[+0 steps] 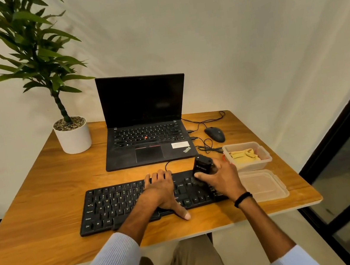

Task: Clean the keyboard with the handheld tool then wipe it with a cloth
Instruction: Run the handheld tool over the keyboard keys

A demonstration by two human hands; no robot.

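While I watch from head view: left hand lies flat, fingers spread, pinning keyboard near counter front edge. Right hand wraps closed round black handheld tool, tip on keyboard's right end. Tool judged light, rigid; hold by body. Just beyond, open tub holds yellow cloth: soft, pinch at fold.

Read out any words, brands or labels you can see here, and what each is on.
"ThinkPad": laptop palm rest.
"Ctrl", "Alt", "Q W E R": external keyboard keys.
White sticker on the laptop: too blurred to read.
Handheld tool marking: too small to read.
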